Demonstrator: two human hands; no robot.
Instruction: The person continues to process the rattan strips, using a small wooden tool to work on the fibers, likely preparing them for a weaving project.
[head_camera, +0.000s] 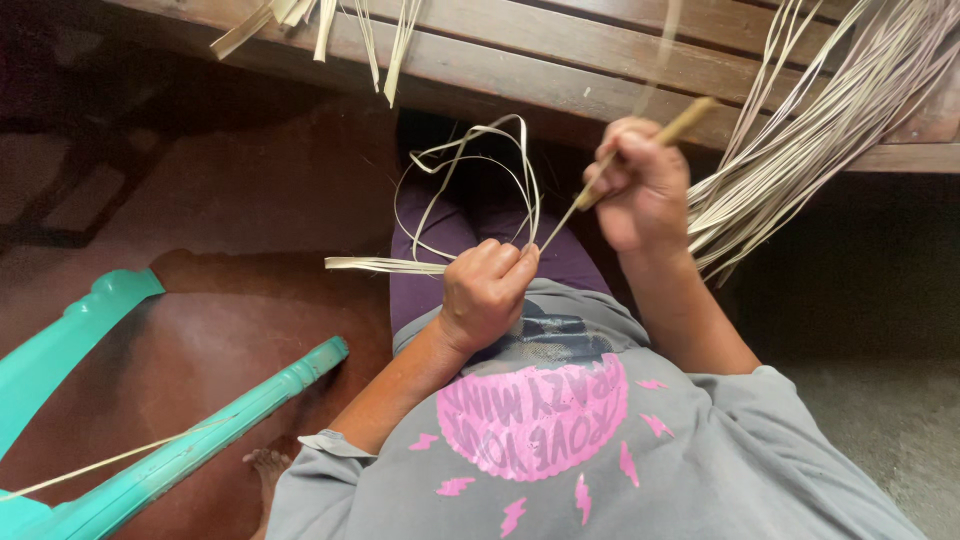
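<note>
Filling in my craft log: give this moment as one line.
left hand: pinches pale strips | right hand: holds thin tool, tip at left fingers | strip bundle: on wooden bench

Left hand pinching pale leaf strips, right hand gripping wooden-handled blade against them, strip bundle draped off wooden bench, turquoise chair beside.

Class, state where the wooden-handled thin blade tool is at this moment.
In the head view, the wooden-handled thin blade tool is right of centre, gripped in the right hand, its tip at the pale strip pinched by the left hand.
</note>
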